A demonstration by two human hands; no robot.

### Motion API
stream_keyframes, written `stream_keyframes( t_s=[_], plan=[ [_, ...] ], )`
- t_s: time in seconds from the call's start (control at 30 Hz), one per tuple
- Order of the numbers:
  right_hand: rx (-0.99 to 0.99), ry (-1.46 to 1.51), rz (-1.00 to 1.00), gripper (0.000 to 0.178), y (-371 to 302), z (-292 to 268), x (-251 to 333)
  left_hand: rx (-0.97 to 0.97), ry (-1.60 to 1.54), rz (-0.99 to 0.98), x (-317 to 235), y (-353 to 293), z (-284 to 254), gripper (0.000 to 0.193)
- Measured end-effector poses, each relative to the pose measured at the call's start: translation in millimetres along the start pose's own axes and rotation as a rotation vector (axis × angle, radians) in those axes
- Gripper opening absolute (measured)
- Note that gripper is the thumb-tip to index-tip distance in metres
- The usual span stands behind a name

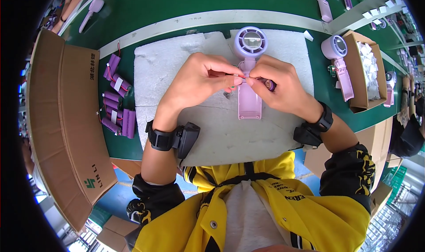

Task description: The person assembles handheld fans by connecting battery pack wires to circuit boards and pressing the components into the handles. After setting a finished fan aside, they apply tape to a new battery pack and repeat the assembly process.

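Observation:
A handheld fan lies face up on a white foam sheet [199, 132], its lilac round head [242, 53] away from me and its opened pink handle [249, 105] toward me. Over the top of the handle, my left hand [195, 81] pinches a thin red wire [235, 76] between thumb and fingertips. My right hand [285, 86] is closed, its thumb and forefinger meeting close to the left fingertips. The end of a purple battery [270, 85] shows under its curled fingers. A bit of green, perhaps a circuit board, peeks out by the left fingertips; the wire ends are hidden.
Several purple battery packs [116, 112] with red wires lie left of the foam, beside a tall cardboard box [73, 119]. At the right are another opened fan [338, 61] and a carton [376, 100] of white pieces. A metal strip [199, 22] crosses the green table behind.

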State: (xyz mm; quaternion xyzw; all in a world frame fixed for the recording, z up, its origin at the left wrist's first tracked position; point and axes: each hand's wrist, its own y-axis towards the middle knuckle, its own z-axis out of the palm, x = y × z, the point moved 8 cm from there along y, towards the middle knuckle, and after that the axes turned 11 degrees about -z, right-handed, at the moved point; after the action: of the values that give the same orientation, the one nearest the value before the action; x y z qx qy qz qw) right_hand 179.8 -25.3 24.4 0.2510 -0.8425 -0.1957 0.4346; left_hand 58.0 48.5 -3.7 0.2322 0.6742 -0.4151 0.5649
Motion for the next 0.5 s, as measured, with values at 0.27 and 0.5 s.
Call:
stream_keyframes(
  t_s=[0.27,0.5],
  plan=[
    [0.054,-0.066,-0.048,0.006,1.8,4.5,4.0,-0.034,0.134,-0.015,-2.4,-1.1,-0.1,0.014],
    [0.038,-0.039,-0.041,0.007,0.7,4.0,0.9,0.075,0.041,-0.051,0.8,-1.2,3.1,0.022]
  ],
)
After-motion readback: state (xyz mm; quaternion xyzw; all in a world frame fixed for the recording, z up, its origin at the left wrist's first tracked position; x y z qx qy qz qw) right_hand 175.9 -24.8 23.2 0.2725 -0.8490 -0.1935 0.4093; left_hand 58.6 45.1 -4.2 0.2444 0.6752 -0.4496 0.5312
